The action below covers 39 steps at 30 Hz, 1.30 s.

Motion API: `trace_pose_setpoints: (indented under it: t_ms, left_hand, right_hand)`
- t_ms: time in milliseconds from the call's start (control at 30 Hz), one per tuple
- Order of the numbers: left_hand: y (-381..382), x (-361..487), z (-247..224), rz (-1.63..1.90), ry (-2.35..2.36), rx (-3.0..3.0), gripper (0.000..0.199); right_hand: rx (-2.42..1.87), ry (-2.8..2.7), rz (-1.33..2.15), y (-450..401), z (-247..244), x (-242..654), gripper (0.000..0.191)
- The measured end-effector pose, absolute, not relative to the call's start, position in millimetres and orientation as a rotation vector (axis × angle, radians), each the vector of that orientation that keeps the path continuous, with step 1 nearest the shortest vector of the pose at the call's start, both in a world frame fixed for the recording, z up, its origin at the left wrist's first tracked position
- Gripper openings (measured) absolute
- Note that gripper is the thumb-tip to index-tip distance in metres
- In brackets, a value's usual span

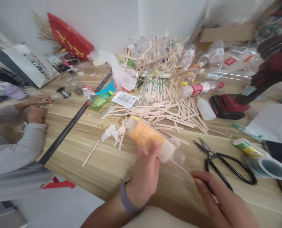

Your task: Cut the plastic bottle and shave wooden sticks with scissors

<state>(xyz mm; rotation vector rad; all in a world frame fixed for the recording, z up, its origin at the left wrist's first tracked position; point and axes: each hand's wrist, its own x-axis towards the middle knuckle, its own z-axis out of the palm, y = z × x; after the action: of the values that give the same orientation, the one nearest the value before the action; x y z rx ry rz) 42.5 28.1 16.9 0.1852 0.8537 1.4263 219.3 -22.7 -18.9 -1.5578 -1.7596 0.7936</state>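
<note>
A plastic bottle with an orange label [147, 134], blurred by motion, lies tilted in my left hand [147, 167], whose fingers are wrapped round its near half. My right hand [218, 196] pinches a thin wooden stick [182, 168] between thumb and fingertips. The stick's far end meets the near end of the bottle; whether it goes inside, I cannot tell. Black-handled scissors [211, 155] lie spread on the table just beyond my right hand. Flat craft sticks [155, 114] are heaped behind the bottle, and one craft stick with white wrapping [109, 133] lies left of it.
To the right are a roll of clear tape [270, 167], a red and black power tool [228, 106] and a white squeeze bottle [206, 109]. Plastic bottles [231, 60] crowd the back. A co-worker's hands [37, 107] rest on the table at far left, beyond a black strip [67, 129].
</note>
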Motion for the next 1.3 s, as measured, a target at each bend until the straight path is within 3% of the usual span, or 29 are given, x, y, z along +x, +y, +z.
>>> trace_pose_setpoints:
  t_ms: [133, 233, 500, 733, 933, 1000, 1067, 1200, 1300]
  left_hand:
    - [17, 58, 5, 1.384, 0.675, 0.410, 0.071]
    - [18, 58, -3, 1.426, 0.660, 0.491, 0.076]
    - [17, 55, -7, 1.502, 0.654, 0.475, 0.075]
    - [13, 57, -5, 1.349, 0.641, 0.489, 0.066]
    - [17, 49, -3, 1.390, 0.740, 0.517, 0.064]
    - [23, 33, 2, 1.504, 0.886, 0.553, 0.054]
    - [31, 11, 9, 1.662, 1.052, 0.592, 0.045]
    - [44, -23, 16, 1.892, 1.211, 0.631, 0.060]
    - [44, -21, 9, 1.829, 1.221, 0.665, 0.069]
  right_hand:
    - [-1.408, -1.270, 1.501, -8, -37, 196, 0.041]
    - [-1.331, -1.061, 1.636, -4, -44, 192, 0.044]
    - [-1.581, -1.370, 1.435, -3, -46, 217, 0.043]
    - [-1.494, -1.568, 1.289, 10, -31, 197, 0.046]
    - [-1.522, -1.596, 1.439, 4, -41, 200, 0.052]
    - [-1.585, -1.629, 1.453, 1, -45, 216, 0.047]
    - [-1.631, -1.757, 1.340, 1, -45, 240, 0.039]
    - [-1.842, -1.832, 1.036, 15, -31, 285, 0.040]
    - [-2.005, -1.799, 0.584, 34, -20, 292, 0.044]
